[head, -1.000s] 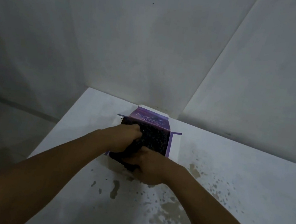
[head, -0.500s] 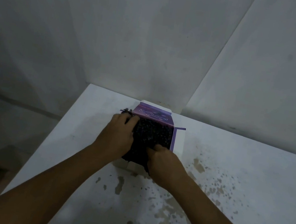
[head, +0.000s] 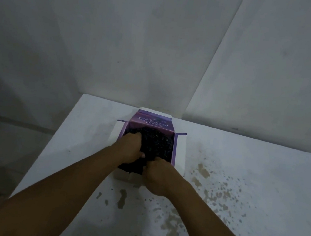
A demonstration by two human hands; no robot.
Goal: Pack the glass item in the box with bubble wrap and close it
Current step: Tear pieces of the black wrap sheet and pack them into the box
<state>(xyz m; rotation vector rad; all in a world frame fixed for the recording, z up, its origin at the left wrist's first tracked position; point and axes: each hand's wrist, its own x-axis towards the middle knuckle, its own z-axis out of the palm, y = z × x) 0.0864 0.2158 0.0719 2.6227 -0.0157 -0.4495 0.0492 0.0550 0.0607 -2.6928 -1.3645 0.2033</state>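
— Where is the glass item to be found?

— It cannot be seen; it is judged to lie inside the dark bubble wrap, which is bundled into the open purple box at the far edge of the white table.

— How is the bundle being held?

— The left hand is pressed onto its left side with fingers curled over the wrap. The right hand is closed at the near edge of the wrap; whether wrap or box rim is pinched there cannot be told.

— How should it be handled?

— Softness is to be expected outside, fragility within. Springing back of the wrap is likely, so even pressure from the top is advised, not squeezing. The thin cardboard flaps should be taken by their edges.

— And the surroundings?

— Brownish stains are scattered over the tabletop nearer the person. Plain grey walls meet in a corner behind the box, and the room is dimly lit.
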